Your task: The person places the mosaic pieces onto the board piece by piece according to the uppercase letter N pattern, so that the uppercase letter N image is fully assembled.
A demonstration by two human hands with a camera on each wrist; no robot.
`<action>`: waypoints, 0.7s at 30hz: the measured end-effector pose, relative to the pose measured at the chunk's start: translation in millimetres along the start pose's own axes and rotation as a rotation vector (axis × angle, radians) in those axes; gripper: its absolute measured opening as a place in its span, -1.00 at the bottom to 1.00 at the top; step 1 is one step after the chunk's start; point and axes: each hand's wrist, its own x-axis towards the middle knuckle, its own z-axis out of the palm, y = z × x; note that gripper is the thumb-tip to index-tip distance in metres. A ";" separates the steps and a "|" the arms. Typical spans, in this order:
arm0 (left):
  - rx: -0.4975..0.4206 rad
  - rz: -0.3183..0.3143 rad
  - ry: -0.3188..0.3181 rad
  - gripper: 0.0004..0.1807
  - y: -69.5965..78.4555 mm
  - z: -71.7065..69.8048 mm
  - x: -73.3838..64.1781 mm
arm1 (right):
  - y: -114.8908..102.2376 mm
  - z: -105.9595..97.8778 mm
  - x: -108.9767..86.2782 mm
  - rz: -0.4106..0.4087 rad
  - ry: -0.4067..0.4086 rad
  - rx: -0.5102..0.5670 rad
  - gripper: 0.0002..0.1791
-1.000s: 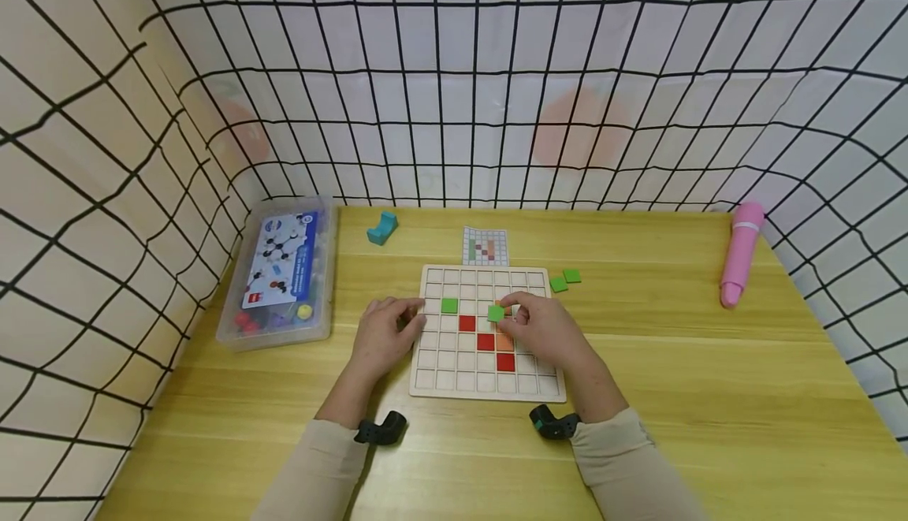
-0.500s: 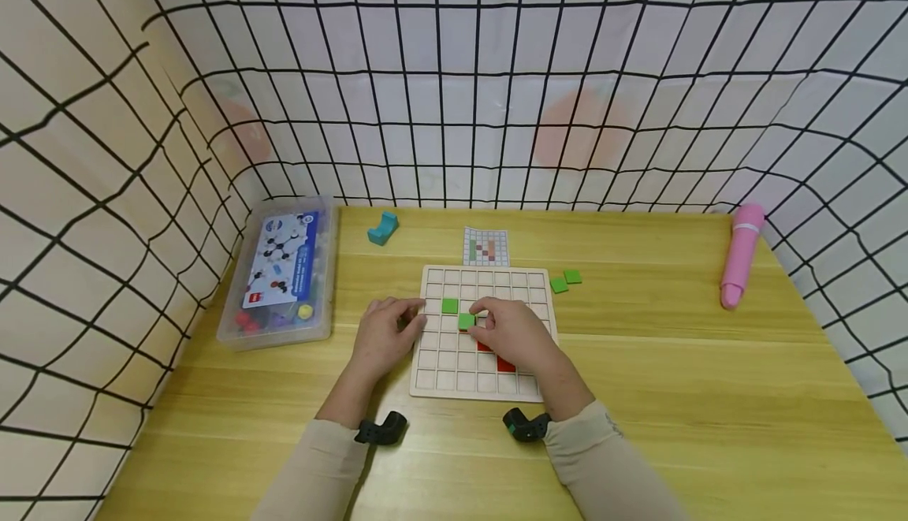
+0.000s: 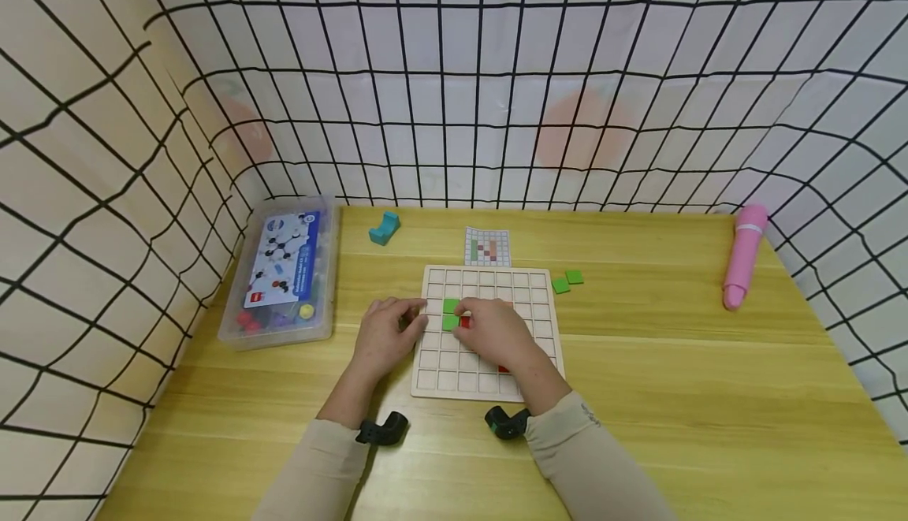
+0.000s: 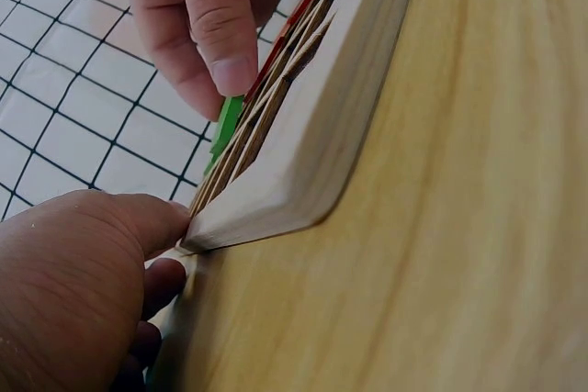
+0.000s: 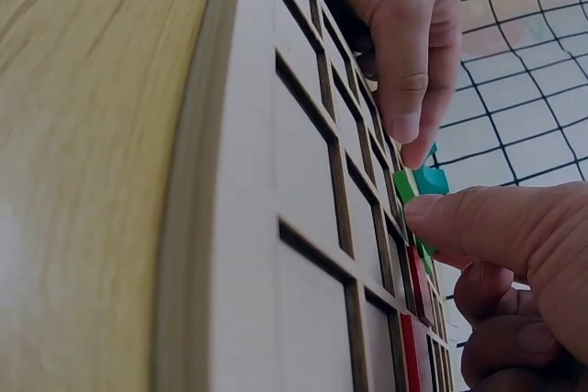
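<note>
My right hand point(image 3: 494, 332) pinches a small green square tile point(image 3: 450, 323) between thumb and index finger. It holds the tile at a cell of the wooden grid board point(image 3: 445, 380), just below another green tile point(image 3: 451, 306). In the right wrist view, the thumb tip touches the pinched tile point(image 5: 404, 186), which sits slightly tilted at the cell. A red tile point(image 3: 465, 321) shows beside the fingertips; the hand hides much of the other red and orange tiles. My left hand point(image 3: 384, 338) rests at the board's left edge, index and thumb tips touching it.
Two loose green tiles point(image 3: 567, 281) lie right of the board. A small printed pattern card point(image 3: 487, 247) sits behind it. Farther out are a teal curved block point(image 3: 385, 228), a clear plastic box point(image 3: 280, 269) and a pink pen-like object point(image 3: 745, 257). Black wire grid panels surround the table.
My right hand has carried the green tile leftward across the board, from the orange column past the red tile to the cell below the other green tile. My left hand stays put.
</note>
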 end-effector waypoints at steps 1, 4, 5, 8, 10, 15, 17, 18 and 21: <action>0.001 0.001 0.001 -0.68 0.1 -0.1 0.0 | -0.7 -0.2 0.0 -0.002 0.002 -0.002 -0.76; 0.002 -0.001 -0.001 -0.67 0.2 -0.3 0.1 | -2.5 -0.8 0.0 -0.006 -0.001 -0.008 -0.76; 0.003 -0.001 0.000 -0.67 0.2 -0.3 0.3 | -3.1 -1.1 0.0 -0.007 -0.003 -0.006 -0.75; 0.004 -0.005 0.000 -0.68 0.2 -0.4 0.3 | -5.0 -1.7 0.1 -0.006 -0.013 -0.007 -0.74; 0.005 -0.006 -0.001 -0.68 -0.1 -0.2 0.4 | -5.9 -2.0 0.3 -0.002 -0.018 -0.011 -0.73; 0.010 -0.009 -0.005 -0.68 -0.8 0.5 0.7 | -6.5 -3.0 0.2 0.007 -0.025 -0.012 -0.71; 0.008 -0.009 -0.007 -0.68 -0.7 0.3 0.6 | -6.0 -4.1 -0.8 0.011 -0.027 0.006 -0.69; 0.006 -0.009 -0.010 -0.68 -0.8 0.2 0.6 | -5.7 -4.9 -1.6 0.015 -0.026 0.016 -0.68; 0.007 -0.009 -0.010 -0.68 -0.6 -0.1 0.3 | -3.7 -8.7 -3.7 0.031 -0.027 0.063 -0.66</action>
